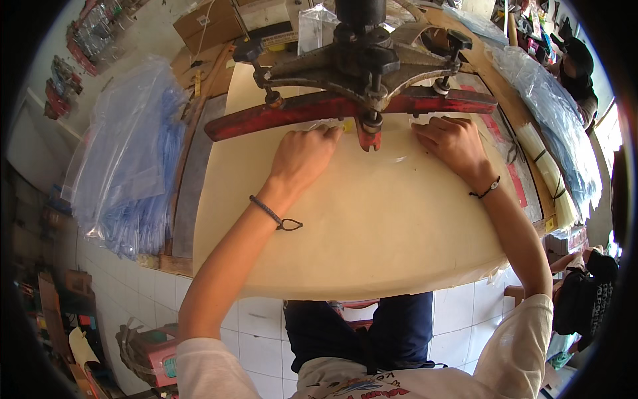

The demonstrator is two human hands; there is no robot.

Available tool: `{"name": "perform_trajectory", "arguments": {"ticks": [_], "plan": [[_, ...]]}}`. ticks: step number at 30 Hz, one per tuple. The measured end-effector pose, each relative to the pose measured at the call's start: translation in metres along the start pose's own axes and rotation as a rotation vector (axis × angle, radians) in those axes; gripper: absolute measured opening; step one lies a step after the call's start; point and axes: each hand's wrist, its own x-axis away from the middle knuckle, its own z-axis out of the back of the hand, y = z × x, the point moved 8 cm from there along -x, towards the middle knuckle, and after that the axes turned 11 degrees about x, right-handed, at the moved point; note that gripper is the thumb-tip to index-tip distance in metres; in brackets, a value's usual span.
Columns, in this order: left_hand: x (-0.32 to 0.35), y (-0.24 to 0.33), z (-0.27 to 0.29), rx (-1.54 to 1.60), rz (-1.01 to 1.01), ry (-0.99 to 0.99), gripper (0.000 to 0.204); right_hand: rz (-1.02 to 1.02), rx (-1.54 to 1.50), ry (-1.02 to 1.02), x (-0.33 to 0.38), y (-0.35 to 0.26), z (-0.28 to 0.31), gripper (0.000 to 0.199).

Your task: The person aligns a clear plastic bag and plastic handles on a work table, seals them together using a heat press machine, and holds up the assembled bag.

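My left hand (306, 151) is closed, with its fingers bent down at the far part of a beige sheet (345, 226) that covers the table. My right hand (454, 147) pinches in the same way, farther right. A clear plastic sheet (325, 124) shows as glints at the fingertips of both hands; its full outline is hard to see. Right above and beyond the hands hangs a press head (372, 73) of dark metal with adjusting knobs. Its red bar (286, 118) spans left to right, and a short red prong (369, 138) points toward me between the hands.
A thick stack of bluish clear plastic sleeves (126, 166) lies at the left. More clear plastic (541, 100) and a strapped pale bundle (548, 176) lie along the right edge. Cardboard boxes (206, 26) stand at the back. Another person (577, 73) is at the far right.
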Motion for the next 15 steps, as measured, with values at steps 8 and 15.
{"name": "perform_trajectory", "arguments": {"ticks": [8, 15], "plan": [[0.011, -0.011, 0.007, 0.054, 0.066, 0.065, 0.027, -0.204, -0.013, -0.147, 0.010, 0.011, 0.005, 0.019], [0.024, -0.020, 0.008, -0.100, 0.314, -0.155, 0.042, -0.231, 0.094, -0.458, 0.011, -0.004, -0.002, 0.034]]}}
